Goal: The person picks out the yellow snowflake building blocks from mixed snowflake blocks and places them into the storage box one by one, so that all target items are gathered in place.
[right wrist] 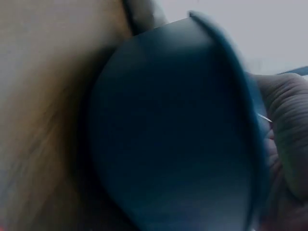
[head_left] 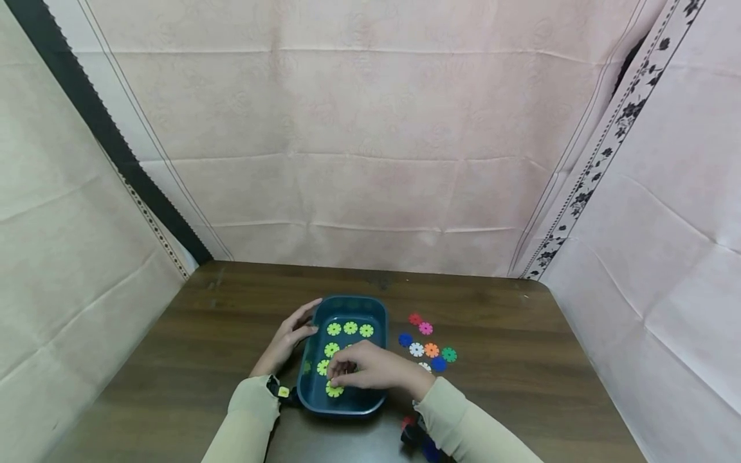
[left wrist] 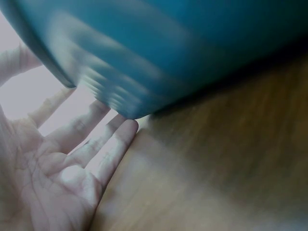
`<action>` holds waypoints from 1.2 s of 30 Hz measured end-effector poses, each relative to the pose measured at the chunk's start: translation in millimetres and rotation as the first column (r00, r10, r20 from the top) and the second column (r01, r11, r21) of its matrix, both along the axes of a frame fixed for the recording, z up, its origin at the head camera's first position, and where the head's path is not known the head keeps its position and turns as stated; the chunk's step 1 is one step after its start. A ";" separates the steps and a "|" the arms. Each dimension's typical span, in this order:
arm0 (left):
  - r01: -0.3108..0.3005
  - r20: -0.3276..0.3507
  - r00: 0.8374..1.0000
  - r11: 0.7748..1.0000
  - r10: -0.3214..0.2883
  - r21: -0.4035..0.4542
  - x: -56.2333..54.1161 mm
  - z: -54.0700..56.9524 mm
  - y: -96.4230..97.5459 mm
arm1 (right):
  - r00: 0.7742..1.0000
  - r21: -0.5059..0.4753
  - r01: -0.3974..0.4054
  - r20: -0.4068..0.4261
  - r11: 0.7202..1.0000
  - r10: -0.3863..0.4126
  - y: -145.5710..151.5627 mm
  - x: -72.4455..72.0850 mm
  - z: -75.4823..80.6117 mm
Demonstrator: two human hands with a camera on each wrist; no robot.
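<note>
A dark teal rectangular tray point(head_left: 370, 404) sits on the table, with several yellow-green flower-shaped discs point(head_left: 350, 327) spread over its floor. My left hand point(head_left: 291, 335) rests along the tray's left side; in the left wrist view its nearly straight fingers point(left wrist: 115, 147) touch the outer wall. Over the tray's near half, my right hand point(head_left: 376, 368) has its fingers bent and its thumb and fingertips at a yellow-green disc point(head_left: 334, 391), which they appear to pinch. That hand hides part of the tray and some discs. In the right wrist view the tray's wall point(right wrist: 168, 125) covers most of the fingers.
Right of the tray lie loose flower-shaped discs: red point(head_left: 414, 319), pink point(head_left: 425, 328), blue point(head_left: 439, 364), white point(head_left: 416, 349), orange point(head_left: 431, 350) and green point(head_left: 449, 355). More pieces show beneath the right forearm. Pale cloth walls point(head_left: 370, 161) stand around the brown table point(head_left: 509, 386).
</note>
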State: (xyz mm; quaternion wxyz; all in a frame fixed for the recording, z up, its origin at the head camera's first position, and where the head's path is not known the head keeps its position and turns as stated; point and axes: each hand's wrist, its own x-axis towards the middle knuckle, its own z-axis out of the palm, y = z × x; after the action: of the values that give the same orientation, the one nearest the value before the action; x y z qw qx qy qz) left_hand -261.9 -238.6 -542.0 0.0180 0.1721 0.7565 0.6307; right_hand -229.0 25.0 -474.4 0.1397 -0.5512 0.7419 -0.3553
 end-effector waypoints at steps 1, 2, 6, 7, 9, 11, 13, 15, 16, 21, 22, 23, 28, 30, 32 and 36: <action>0.002 0.005 1.000 1.000 -0.002 -0.002 0.2 0.1 0.1 | 1.000 0.031 -0.013 0.005 0.999 0.013 -4.2 -1.5 -2.3; 0.002 0.011 1.000 1.000 -0.002 -0.003 0.5 0.2 0.2 | 1.000 0.060 -0.027 0.009 0.998 0.026 -8.1 -2.8 -4.1; -0.018 0.017 1.000 1.000 0.018 0.002 -0.2 0.4 0.8 | 0.998 0.149 -0.065 0.018 0.987 0.063 -21.7 -8.1 -9.8; -0.023 0.017 1.000 1.000 0.023 0.003 -0.4 0.6 1.0 | 0.997 0.166 -0.072 0.024 0.983 0.069 -24.4 -9.1 -10.6; -0.028 0.014 1.000 1.000 0.028 0.003 -0.9 0.9 1.2 | 0.997 0.193 -0.080 0.034 0.978 0.075 -29.0 -10.4 -12.5; -0.021 0.011 1.000 1.000 0.021 0.006 -0.6 1.2 1.6 | 0.997 0.216 -0.078 0.040 0.973 0.071 -32.3 -10.6 -14.5; -0.008 0.001 1.000 1.000 0.008 0.004 -0.3 0.9 1.8 | 0.997 0.229 -0.076 0.040 0.970 0.068 -34.8 -10.4 -16.8; 0.003 -0.005 1.000 1.000 -0.003 0.004 0.0 0.2 1.3 | 0.998 0.232 -0.057 0.035 0.971 0.050 -36.9 -9.9 -18.7; 0.006 -0.007 1.000 1.000 -0.006 0.003 0.3 -0.1 1.0 | 0.999 0.232 -0.041 0.030 0.972 0.035 -37.7 -9.7 -18.9; -0.004 0.005 1.000 1.000 0.005 -0.009 -0.4 0.1 -0.2 | 0.999 0.209 0.037 0.021 0.977 -0.042 -40.1 -10.5 -18.4; -0.006 0.004 1.000 1.000 0.006 -0.013 -0.4 0.0 -0.4 | 0.999 0.206 0.040 0.020 0.978 -0.045 -40.2 -10.6 -18.5; -0.009 0.005 1.000 1.000 0.009 -0.016 -0.5 0.0 -0.5 | 0.999 0.202 0.037 0.023 0.979 -0.043 -40.2 -10.8 -18.5; -0.006 -0.011 1.000 1.000 0.006 -0.017 -2.8 0.7 -0.4 | 0.999 0.187 0.027 0.018 0.982 -0.031 -38.9 -13.3 -18.0; -0.004 -0.012 1.000 1.000 0.004 -0.008 -3.5 1.6 0.2 | 0.999 0.183 0.033 0.009 0.982 -0.035 -38.3 -14.4 -17.7; -0.004 -0.011 1.000 1.000 0.004 -0.007 -3.6 2.1 0.5 | 0.999 0.183 0.034 0.008 0.982 -0.036 -37.8 -14.9 -17.9; -0.006 0.001 1.000 1.000 0.006 -0.007 -1.9 0.3 0.0 | 1.000 0.194 0.028 0.007 0.981 -0.030 -37.4 -13.8 -19.6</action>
State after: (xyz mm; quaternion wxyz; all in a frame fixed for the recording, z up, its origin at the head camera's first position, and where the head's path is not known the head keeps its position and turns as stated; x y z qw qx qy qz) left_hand -263.9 -238.6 -541.7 0.0171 0.1695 0.7591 0.6283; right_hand -242.7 -12.4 -494.0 0.1910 -0.5223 0.7803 -0.2861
